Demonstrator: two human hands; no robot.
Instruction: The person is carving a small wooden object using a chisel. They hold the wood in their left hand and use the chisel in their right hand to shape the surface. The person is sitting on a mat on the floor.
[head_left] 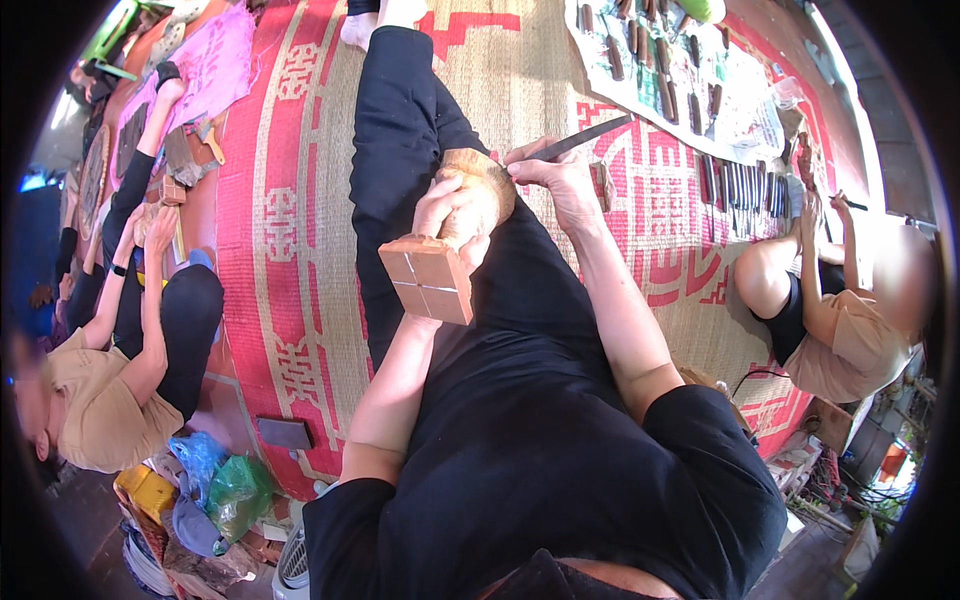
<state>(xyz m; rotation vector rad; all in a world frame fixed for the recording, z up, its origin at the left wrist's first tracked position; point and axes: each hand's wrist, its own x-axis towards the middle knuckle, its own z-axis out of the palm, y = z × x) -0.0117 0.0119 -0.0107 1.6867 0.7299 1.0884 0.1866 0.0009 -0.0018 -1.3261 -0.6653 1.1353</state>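
My left hand (447,215) is wrapped round the middle of a carved block of light wood (488,188) that rests over my leg. The block's square end (428,282), marked with a white cross, faces me, and its rounded end points away. In my right hand (562,180) is a long, dark, flat carving tool (590,137), gripped like a pen. Its back end sticks out up and to the right. The fingers of that hand are close against the rounded end of the wood; the tool's working tip is too small to make out.
A red and straw-coloured woven mat (290,200) lies under me. At the far right, a sheet (745,90) carries several dark-handled tools, with a row of slim tools (745,187) below it. One person (120,380) sits left, another (845,330) right. A dark flat rectangular object (284,433) and plastic bags (240,495) lie lower left.
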